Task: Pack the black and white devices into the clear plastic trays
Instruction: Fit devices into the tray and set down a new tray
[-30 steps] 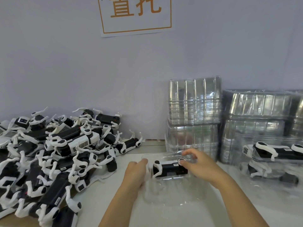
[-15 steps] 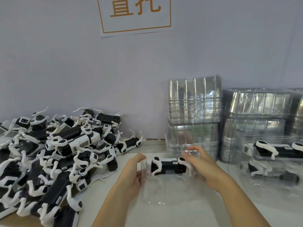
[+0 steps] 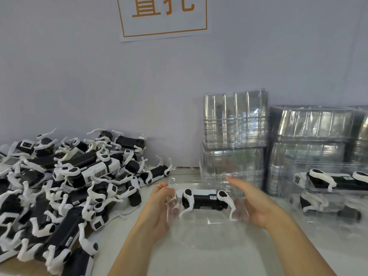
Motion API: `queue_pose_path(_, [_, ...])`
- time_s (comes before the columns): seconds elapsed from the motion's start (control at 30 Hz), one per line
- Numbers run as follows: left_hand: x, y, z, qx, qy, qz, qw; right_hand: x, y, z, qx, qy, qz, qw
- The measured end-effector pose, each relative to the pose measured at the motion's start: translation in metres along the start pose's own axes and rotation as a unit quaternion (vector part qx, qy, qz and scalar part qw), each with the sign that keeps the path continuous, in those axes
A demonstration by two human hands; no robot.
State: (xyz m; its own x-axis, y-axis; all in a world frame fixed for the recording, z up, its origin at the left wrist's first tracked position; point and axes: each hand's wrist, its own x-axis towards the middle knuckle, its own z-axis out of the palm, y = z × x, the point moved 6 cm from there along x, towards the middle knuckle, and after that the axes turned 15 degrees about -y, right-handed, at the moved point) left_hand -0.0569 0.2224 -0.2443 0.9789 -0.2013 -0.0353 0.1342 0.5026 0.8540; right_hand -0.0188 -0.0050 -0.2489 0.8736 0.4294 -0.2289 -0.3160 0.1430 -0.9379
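White bench (image 3: pixel 199 261) against a pale wall. Left hand (image 3: pixel 161 208) grips the clear tray (image 3: pixel 207 226), steadying it; the device (image 3: pixel 203 201) lies inside, between both hands. Right hand (image 3: pixel 253 204), blurred, apparently open-fingered, cradles the tray's other end.

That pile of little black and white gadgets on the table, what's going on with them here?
A person is packing them into clear plastic trays. One device sits in a clear tray in front of them. The left hand grips the tray's left end; the right hand is at its right end with fingers extended. The unpacked pile lies to the left, empty tray stacks stand behind, and packed trays sit on the right.
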Motion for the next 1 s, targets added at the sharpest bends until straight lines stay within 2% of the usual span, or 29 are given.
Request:
queue_pose_path(0.2, [0.005, 0.004, -0.022, 0.079, 0.064, -0.020, 0.995, 0.001, -0.005, -0.015, -0.010, 0.053, -0.038, 0.998])
queue_pose_path(0.33, [0.003, 0.004, -0.026, 0.104, 0.069, -0.045, 0.991, 0.003, -0.003, -0.019, -0.025, 0.070, -0.043, 0.996])
queue_pose_path(0.47, [0.004, 0.006, -0.023, 0.234, 0.099, -0.044, 0.966, 0.011, 0.005, -0.022, -0.045, 0.061, -0.013, 0.997])
queue_pose_path(0.53, [0.004, 0.012, -0.020, 0.334, 0.126, -0.020, 0.934, 0.016, 0.008, -0.020, -0.041, 0.061, 0.005, 0.997])
queue_pose_path(0.6, [0.004, 0.023, -0.010, 0.476, 0.125, 0.035, 0.870, 0.020, 0.012, -0.016, -0.029, 0.057, 0.018, 0.998])
queue_pose_path(0.67, [0.004, 0.032, 0.008, 0.573, 0.098, 0.112, 0.806, 0.022, 0.015, -0.016, -0.037, 0.062, 0.021, 0.997])
queue_pose_path(0.73, [0.003, 0.033, 0.031, 0.617, 0.047, 0.159, 0.769, 0.024, 0.016, -0.017, -0.053, 0.072, 0.022, 0.996])
queue_pose_path(0.8, [0.007, 0.022, 0.048, 0.655, -0.020, 0.145, 0.741, 0.024, 0.015, -0.017, -0.070, 0.082, 0.015, 0.994])
queue_pose_path(0.9, [0.012, 0.001, 0.053, 0.734, -0.086, 0.031, 0.673, 0.025, 0.013, -0.016, -0.115, 0.104, 0.002, 0.988])
queue_pose_path(0.93, [0.012, -0.001, 0.051, 0.744, -0.097, 0.008, 0.661, 0.024, 0.012, -0.016, -0.124, 0.109, 0.001, 0.986])
queue_pose_path(1.0, [0.012, 0.000, 0.049, 0.741, -0.115, -0.019, 0.662, 0.021, 0.010, -0.014, -0.119, 0.111, -0.002, 0.987])
